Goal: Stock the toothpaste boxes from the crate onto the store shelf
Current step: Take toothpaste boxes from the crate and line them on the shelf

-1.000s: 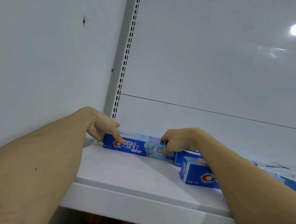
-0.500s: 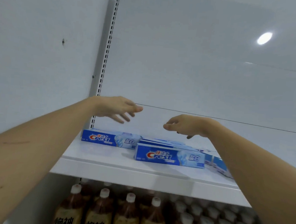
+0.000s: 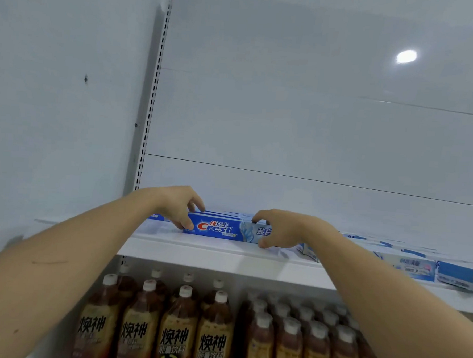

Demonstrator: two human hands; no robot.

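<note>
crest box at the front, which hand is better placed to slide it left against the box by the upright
Right. The right hand grips the Crest box at its right end, so it can push leftward; the left hand holds the end facing that way.

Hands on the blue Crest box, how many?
2. The left hand grips the left end of the blue cardboard Crest toothpaste box; the right hand grips its right end. No other hands show.

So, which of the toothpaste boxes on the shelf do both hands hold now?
The blue Crest box at the front: left hand grips its left end, right hand its right end. The boxes to the right lie untouched.
</note>
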